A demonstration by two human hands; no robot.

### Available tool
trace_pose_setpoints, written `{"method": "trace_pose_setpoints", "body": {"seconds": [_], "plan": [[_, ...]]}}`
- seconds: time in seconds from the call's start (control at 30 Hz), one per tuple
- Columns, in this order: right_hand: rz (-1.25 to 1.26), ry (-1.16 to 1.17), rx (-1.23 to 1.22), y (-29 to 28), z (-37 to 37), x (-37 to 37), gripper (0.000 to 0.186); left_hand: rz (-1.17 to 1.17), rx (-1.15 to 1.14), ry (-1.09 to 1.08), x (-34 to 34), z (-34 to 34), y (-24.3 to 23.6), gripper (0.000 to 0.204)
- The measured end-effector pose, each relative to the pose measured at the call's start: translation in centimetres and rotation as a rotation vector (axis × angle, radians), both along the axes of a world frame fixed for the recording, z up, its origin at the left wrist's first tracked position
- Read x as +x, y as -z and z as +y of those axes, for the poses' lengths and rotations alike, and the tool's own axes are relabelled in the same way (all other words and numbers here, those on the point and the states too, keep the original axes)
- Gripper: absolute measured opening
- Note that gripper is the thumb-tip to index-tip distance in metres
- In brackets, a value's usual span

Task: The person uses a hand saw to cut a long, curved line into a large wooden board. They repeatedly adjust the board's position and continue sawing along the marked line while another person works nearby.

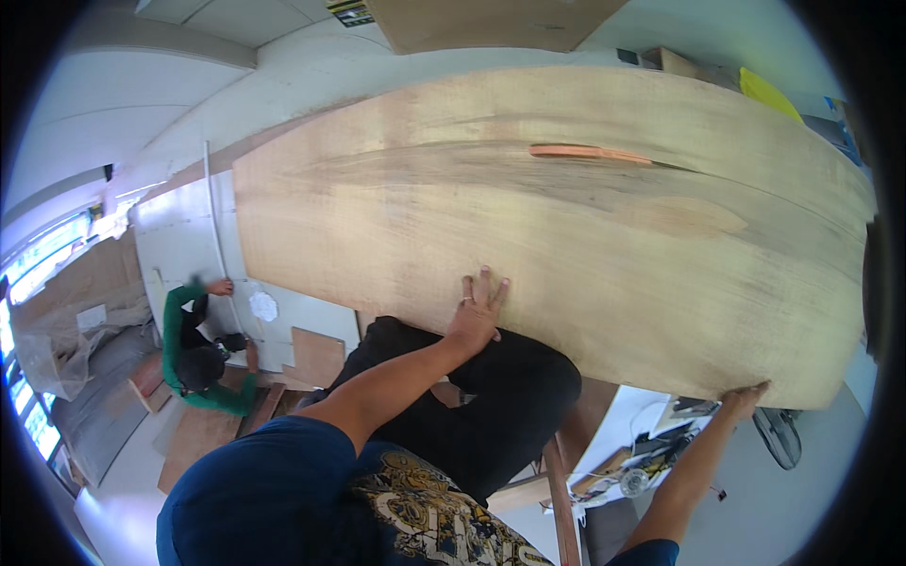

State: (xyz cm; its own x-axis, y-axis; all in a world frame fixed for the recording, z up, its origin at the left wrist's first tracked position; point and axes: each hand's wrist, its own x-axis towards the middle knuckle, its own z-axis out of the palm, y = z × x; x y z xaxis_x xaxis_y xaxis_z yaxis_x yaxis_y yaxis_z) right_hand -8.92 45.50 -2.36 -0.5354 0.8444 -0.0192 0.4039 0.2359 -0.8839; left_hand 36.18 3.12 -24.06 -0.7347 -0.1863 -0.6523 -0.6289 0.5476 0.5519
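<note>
A large pale plywood sheet [425,208] spans the view in front of me, with dark smudges along its grain. My left hand [477,309] lies on its surface near the close edge, fingers spread, a ring on one of them. At the sheet's near right edge, my right hand [744,400] grips the rim; part of its fingers is hidden. On the far part of the sheet rests a tool with an orange handle [576,151] and a thin dark blade pointing right; neither hand touches it. My bent leg in black trousers [519,373] is against the near edge.
At left, another person in a green sleeve [179,311] crouches by a white panel [179,222], one hand at a long pale rod [215,208]. Tools and cables [623,467] lie below the sheet at right, near a black fan [780,439]. Cardboard [491,24] stands beyond.
</note>
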Motion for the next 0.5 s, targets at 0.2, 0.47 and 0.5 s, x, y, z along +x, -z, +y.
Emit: {"method": "trace_pose_setpoints", "body": {"seconds": [0.2, 0.47, 0.5], "plan": [[-0.028, 0.044, -0.039, -1.5, -4.8, 1.4, 0.082, -0.069, -0.023, 0.044, -0.5, 0.0, -0.7, 0.132], [-0.223, 0.040, 0.125, -1.5, -4.1, 0.9, 0.102, -0.066, -0.022, 0.056, -0.2, -0.2, -2.3, 0.136], [-0.291, 0.004, 0.196, -1.7, -2.2, 0.5, 0.106, -0.076, -0.006, 0.047, -0.4, 0.0, -2.5, 0.138]]}}
